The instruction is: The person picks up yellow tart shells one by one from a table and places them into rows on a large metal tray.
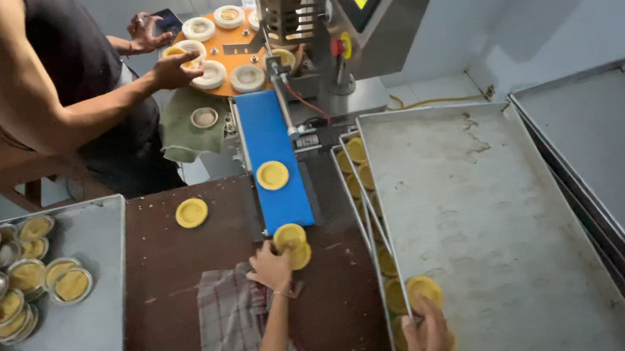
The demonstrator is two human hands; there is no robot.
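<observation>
My left hand (270, 268) rests at the near end of the blue conveyor belt (269, 137), fingers closed on a yellow dough disc (289, 238); another disc (300, 256) lies just beside it. My right hand (428, 336) holds a yellow disc (424, 291) at the near left corner of the large metal tray (489, 210). A further disc (272, 175) rides on the belt, and a loose one (191, 213) lies on the brown table.
Another person's hand (177, 71) works at the orange rotary plate (223, 48) of the machine. Stacked trays (358, 194) with discs sit under the large tray. A left tray (86, 319) holds several filled tins. A checked cloth (227, 318) lies near me.
</observation>
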